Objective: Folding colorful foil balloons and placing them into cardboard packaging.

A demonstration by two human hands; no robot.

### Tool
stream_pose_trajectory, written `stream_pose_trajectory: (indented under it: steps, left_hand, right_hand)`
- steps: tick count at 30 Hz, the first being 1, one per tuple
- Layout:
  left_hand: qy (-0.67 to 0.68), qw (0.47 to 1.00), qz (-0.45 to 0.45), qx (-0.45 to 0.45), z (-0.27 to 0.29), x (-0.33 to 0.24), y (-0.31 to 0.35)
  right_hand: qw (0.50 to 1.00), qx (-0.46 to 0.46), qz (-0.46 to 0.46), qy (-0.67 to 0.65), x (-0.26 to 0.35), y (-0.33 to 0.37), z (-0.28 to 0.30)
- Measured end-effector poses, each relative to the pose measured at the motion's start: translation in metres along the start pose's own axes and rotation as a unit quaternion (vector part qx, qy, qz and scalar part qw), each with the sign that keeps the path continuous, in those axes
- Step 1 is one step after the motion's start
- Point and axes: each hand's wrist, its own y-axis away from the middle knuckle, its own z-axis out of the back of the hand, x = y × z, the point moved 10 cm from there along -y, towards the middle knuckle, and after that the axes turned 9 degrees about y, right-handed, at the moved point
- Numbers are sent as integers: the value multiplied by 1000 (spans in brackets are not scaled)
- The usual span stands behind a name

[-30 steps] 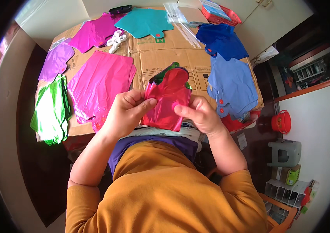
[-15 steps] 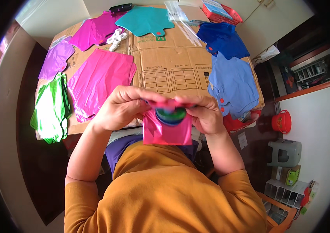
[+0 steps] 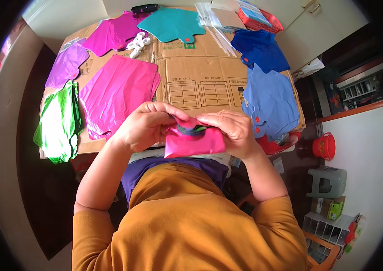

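In front of my waist, a small folded piece of glossy pink film [image 3: 196, 148] hangs between my two hands. My left hand [image 3: 147, 125] is closed on its upper left edge, thumb and forefinger pinched. On the opposite side my right hand [image 3: 233, 128] grips the upper right edge, fingertips close to those of the left. A round dark blue and green patch [image 3: 190, 130] shows on the film just beneath the fingers; I cannot tell whether it is printed or a separate piece. Left of my hands lies a stack of larger pink film sheets [image 3: 121, 92].
Brown cardboard [image 3: 184, 65] covers the table. Around it lie green film [image 3: 60, 124], purple film [image 3: 67, 65], magenta film [image 3: 112, 34], teal film [image 3: 173, 25], dark blue film [image 3: 261, 49] and light blue film [image 3: 272, 101]. White ribbon [image 3: 138, 44] and a red basket [image 3: 270, 25] sit farther back.
The pink film has tilted and its hanging part looks shorter. My fingertips have shifted slightly left, and the round patch has moved a little left with them.
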Motion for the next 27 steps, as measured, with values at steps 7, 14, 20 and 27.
stream_pose_trajectory:
  steps: [7, 14, 20, 27]
  left_hand:
    - [-224, 957, -126, -136, 8, -15, 9]
    - [-206, 944, -195, -168, -8, -32, 5]
    - [-94, 970, -177, -139, -9, -32, -18]
    - [-464, 875, -131, 39, -38, -88, -121]
  right_hand:
    - [819, -6, -410, -401, -52, 40, -56]
    - [758, 25, -414, -503, -64, 33, -44]
    - [800, 18, -402, -445, -83, 20, -22]
    - [837, -108, -417, -338, -153, 20, 35]
